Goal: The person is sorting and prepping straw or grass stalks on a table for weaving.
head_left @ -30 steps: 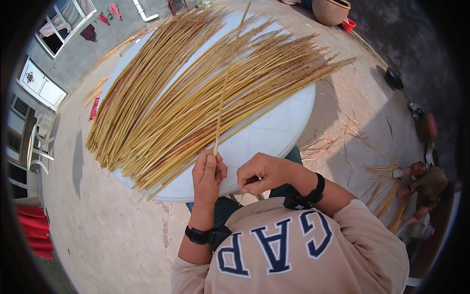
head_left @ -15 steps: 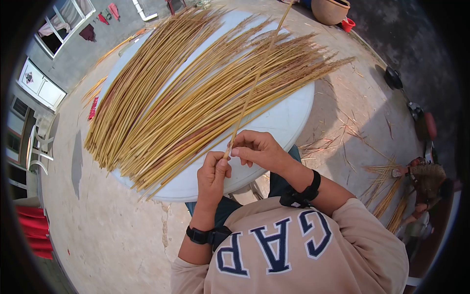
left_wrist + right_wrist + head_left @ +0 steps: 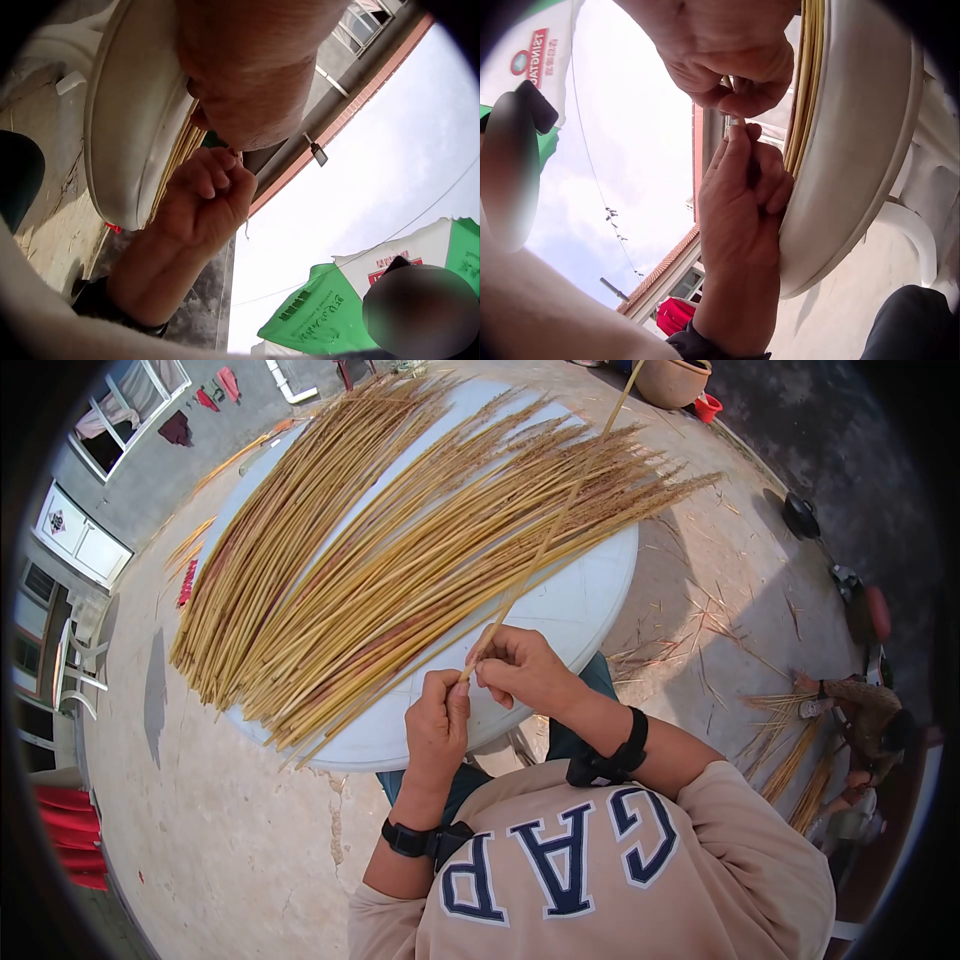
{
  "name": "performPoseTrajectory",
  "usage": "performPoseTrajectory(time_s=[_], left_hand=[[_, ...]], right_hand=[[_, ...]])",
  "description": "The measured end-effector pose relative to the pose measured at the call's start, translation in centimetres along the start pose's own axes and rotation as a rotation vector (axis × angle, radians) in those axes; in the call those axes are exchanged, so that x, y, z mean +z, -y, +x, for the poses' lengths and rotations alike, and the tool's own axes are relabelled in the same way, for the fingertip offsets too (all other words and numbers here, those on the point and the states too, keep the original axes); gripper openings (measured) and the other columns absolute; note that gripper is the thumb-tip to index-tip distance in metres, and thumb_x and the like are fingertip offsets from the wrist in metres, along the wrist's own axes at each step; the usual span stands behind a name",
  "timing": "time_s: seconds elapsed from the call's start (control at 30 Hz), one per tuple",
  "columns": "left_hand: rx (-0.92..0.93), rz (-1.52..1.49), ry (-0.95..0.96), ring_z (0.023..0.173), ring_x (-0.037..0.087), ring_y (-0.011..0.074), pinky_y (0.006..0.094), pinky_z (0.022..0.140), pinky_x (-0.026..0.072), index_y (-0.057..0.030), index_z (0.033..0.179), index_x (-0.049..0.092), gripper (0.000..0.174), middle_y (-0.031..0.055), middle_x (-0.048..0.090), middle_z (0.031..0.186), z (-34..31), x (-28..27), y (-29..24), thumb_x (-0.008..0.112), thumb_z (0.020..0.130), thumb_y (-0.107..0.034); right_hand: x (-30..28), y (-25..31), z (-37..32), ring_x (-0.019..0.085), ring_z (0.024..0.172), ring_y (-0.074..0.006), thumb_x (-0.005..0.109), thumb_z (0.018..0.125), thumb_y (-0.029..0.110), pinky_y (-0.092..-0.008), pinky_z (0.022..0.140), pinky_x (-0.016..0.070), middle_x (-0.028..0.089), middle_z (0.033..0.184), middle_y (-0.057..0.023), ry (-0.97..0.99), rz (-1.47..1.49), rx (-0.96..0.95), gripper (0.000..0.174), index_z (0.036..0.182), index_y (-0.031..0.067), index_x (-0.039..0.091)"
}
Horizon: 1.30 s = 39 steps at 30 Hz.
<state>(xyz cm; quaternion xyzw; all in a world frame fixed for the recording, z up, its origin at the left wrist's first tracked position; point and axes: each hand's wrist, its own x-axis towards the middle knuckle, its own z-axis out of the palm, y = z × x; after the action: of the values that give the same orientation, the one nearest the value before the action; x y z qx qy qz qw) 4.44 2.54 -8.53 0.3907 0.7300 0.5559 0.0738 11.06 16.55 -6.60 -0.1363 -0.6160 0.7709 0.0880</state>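
A long thin stalk (image 3: 552,538) slants up and right from the hands across the spread stalks (image 3: 400,595) on the round white table (image 3: 590,600). Its lower end is pinched by the left hand (image 3: 437,730), thumb against the curled fingers. Just above, the right hand (image 3: 528,670) pinches the same stalk, its fingers bent. In the right wrist view the left hand (image 3: 739,202) and the right hand (image 3: 724,64) nearly meet at the tips, a pale bit of stalk between them. The left wrist view shows the right hand (image 3: 206,187) curled close to the left hand (image 3: 255,75).
Another person (image 3: 875,725) sits low at the right beside loose stalks (image 3: 800,775). A clay pot (image 3: 672,380) and a red container (image 3: 707,407) stand beyond the table. A white chair (image 3: 82,670) is at the far left, and plant scraps litter the ground right of the table.
The right hand has moved up and left from beside the left hand to pinch the stalk. The stalk's far end has swung right. The person at the right has shifted posture.
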Motion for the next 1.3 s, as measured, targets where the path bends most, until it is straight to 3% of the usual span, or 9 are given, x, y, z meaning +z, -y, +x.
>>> performPoseTrajectory(time_s=[0.37, 0.73, 1.0, 1.17, 1.3], left_hand=[[-0.039, -0.037, 0.012, 0.047, 0.047, 0.0119, 0.0242, 0.045, 0.0376, -0.0023, 0.087, 0.051, 0.018, 0.0046, 0.049, 0.053, 0.2, -0.5, 0.0, 0.045, 0.093, -0.018], [-0.131, -0.206, 0.028, 0.046, 0.042, 0.0075, 0.0226, 0.044, 0.0342, -0.0024, 0.082, 0.051, 0.022, 0.0023, 0.046, 0.05, 0.2, -0.7, 0.6, 0.044, 0.094, -0.019], [-0.017, -0.005, -0.077, 0.046, 0.044, 0.0108, 0.0238, 0.045, 0.0359, -0.0027, 0.086, 0.05, 0.016, 0.0032, 0.046, 0.052, -0.2, -0.2, 0.0, 0.043, 0.093, -0.016], [-0.01, 0.004, -0.084, 0.046, 0.046, 0.0112, 0.024, 0.045, 0.0366, -0.0024, 0.086, 0.049, 0.016, 0.0034, 0.046, 0.052, -0.5, -0.3, 0.3, 0.043, 0.093, -0.015], [-0.04, -0.132, -0.157, 0.047, 0.043, 0.0085, 0.0219, 0.044, 0.034, -0.003, 0.086, 0.049, 0.019, 0.0024, 0.046, 0.053, -0.5, -0.2, 1.1, 0.041, 0.095, -0.018]], right_hand=[[0.8, 0.3, 0.2, 0.047, 0.048, -0.0048, 0.055, 0.074, 0.004, -0.0193, 0.042, 0.0368, 0.053, 0.06, -0.0006, -0.04, -0.019, -0.078, 0.009, 0.082, -0.0012, 0.056], [0.6, -0.1, 0.6, 0.042, 0.045, -0.0054, 0.05, 0.076, -0.001, -0.0195, 0.039, 0.0317, 0.054, 0.065, -0.004, 0.041, 0.171, -0.015, 0.014, 0.088, -0.0001, 0.057], [1.2, 0.5, 0.5, 0.041, 0.044, -0.0053, 0.052, 0.075, 0.0, -0.0193, 0.038, 0.0302, 0.053, 0.062, -0.0048, -0.061, 0.017, -0.032, 0.01, 0.083, -0.0015, 0.057], [1.1, 0.2, 0.8, 0.039, 0.042, -0.0049, 0.054, 0.074, 0.002, -0.019, 0.036, 0.0278, 0.052, 0.059, -0.0032, -0.012, 0.373, 0.188, 0.008, 0.081, -0.0013, 0.057], [1.6, 0.0, 0.4, 0.038, 0.041, -0.0047, 0.054, 0.075, 0.003, -0.0192, 0.036, 0.028, 0.051, 0.059, -0.0032, 0.008, 0.347, 0.231, 0.006, 0.079, -0.0004, 0.057]])
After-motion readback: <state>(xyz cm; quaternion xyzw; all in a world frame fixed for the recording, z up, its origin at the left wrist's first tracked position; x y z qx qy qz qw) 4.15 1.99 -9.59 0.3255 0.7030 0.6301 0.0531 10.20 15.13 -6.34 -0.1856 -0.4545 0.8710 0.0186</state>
